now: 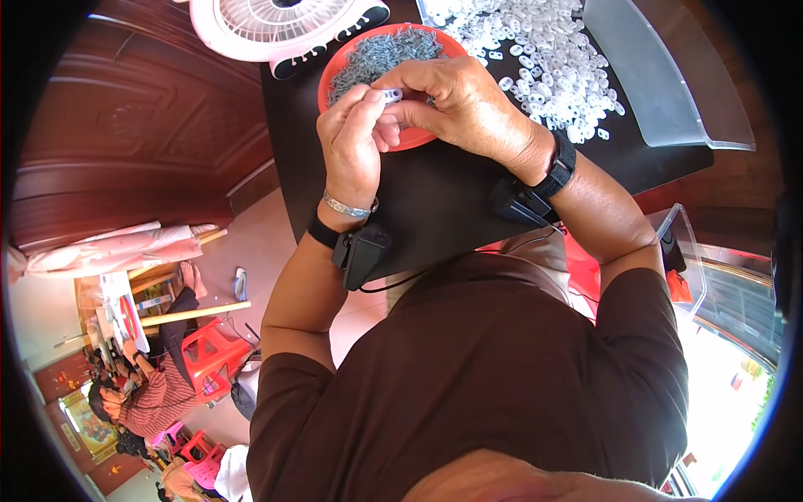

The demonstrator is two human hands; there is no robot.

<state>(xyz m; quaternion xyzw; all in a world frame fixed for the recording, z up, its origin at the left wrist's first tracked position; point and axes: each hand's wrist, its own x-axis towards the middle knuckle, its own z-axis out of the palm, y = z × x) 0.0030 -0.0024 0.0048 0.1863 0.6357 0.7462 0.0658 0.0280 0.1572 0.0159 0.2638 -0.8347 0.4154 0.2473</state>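
While both hands are brought together over the near part of the red bowl (327,87), one small whitish plastic piece (391,96) sits between them, above the bowl's near-left side. The left hand (350,138) pinches it, thumb against forefinger; the right hand (460,100) meets it from the bowl's right side, thumb and forefinger curved toward the piece, but whether these tips grip it or a second small part cannot be told, the contact being hidden. Loose grey metal parts (385,52), slim and probably screws, fill the bowl; a heap of similar plastic pieces (562,67) lies on the dark table (435,197) to the bowl's right. Handling estimate: the piece should be very light and stiff, hard-shelled rather than yielding, and its smooth, rounded surface may turn or slip under dry or damp fingertips. Breakage seems unlikely under finger pressure, though forcing metal into thin plastic could crack it. Best hold, as judged: thumb and forefinger across the long outer sides, leaving the dark openings on its face uncovered. A drop from here would probably land among the metal in the bowl.
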